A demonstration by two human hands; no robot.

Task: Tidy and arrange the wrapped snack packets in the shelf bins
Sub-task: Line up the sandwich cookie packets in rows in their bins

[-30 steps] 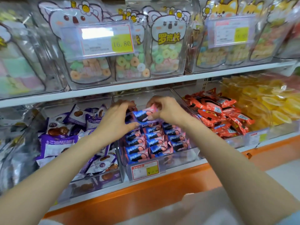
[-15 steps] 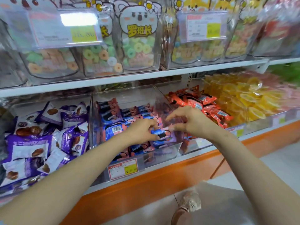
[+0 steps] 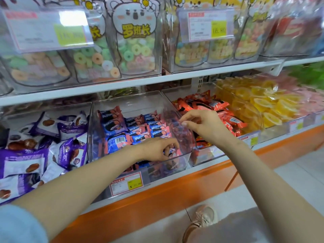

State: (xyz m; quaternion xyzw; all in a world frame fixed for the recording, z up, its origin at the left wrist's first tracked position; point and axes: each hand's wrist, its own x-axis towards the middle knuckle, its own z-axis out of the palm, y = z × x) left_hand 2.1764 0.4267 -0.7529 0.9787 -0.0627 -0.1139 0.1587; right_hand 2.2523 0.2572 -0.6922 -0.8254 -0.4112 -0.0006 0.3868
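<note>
Risen, the right hand (image 3: 205, 125) shows a slack grip; left hand (image 3: 157, 149) pinches blue packet (image 3: 172, 152) below 罗班长 bags (image 3: 135, 42).

Found the clear middle bin (image 3: 133, 100) open on top, reachable from above and from the near side, under the white upper shelf (image 3: 157, 78). Noted a bare strip of floor at its far end, behind the blue-and-pink packets (image 3: 140, 130). Found those packed in tight rows through the middle and near part, no gap between rows. Saw the near right corner taken up by the left hand (image 3: 156, 149), pinching one packet. Saw the right hand (image 3: 205, 126) over the bin's right wall, fingers loosely curled. Noted clear side walls barring sideways passage to the purple packets (image 3: 66, 153) on the left and the red packets (image 3: 226, 118) on the right.
</note>
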